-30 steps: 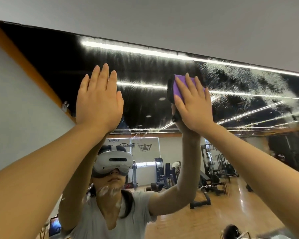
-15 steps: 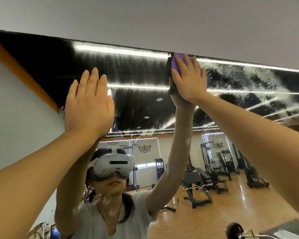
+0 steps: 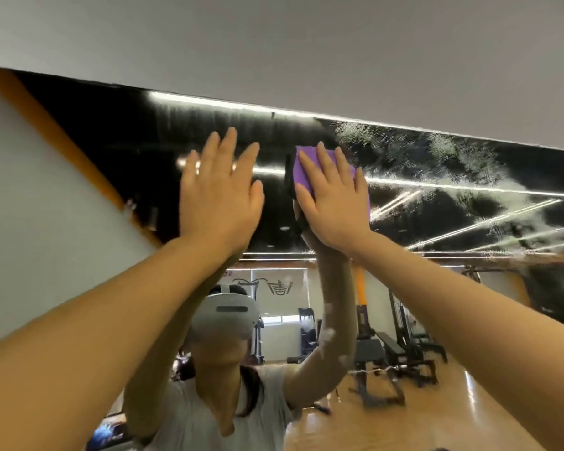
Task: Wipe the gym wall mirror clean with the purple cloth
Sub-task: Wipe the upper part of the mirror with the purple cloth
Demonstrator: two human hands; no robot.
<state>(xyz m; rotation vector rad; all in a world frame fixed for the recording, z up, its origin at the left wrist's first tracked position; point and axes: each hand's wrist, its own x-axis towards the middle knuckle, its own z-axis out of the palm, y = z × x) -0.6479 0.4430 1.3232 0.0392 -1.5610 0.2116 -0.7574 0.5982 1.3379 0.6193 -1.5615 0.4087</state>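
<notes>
Purple microfibre shows between and above the fingers of the right hand (image 3: pixel 334 203), which lies flat with its fingers straight and slightly spread, pressing the purple cloth (image 3: pixel 302 170) against the gym wall mirror (image 3: pixel 437 177). The cloth sits high on the glass, a little below the mirror's upper edge where it meets the grey wall (image 3: pixel 306 53) above. Only the cloth's top and left margins and a sliver at its right side are visible — the rest is covered by the palm.

The left hand (image 3: pixel 217 198) is just beside it to the left, also flat and open, fingers straight and raised, holding nothing. Whether its palm actually touches the glass cannot be told from this angle. Both forearms reach up from the lower corners of the view.

To the right of the cloth the mirror carries whitish, streaky smears (image 3: pixel 463 161) across its dark upper band; the stretch to the left looks darker and cleaner, with faint vertical streaks. Reflected in the glass are long ceiling light strips (image 3: pixel 469 187), the person in a grey T-shirt wearing a white headset (image 3: pixel 228 315), weight benches and machines (image 3: pixel 391 356), and a wooden floor (image 3: pixel 437 415). At the far left an orange band (image 3: pixel 56 128) edges a pale wall.
</notes>
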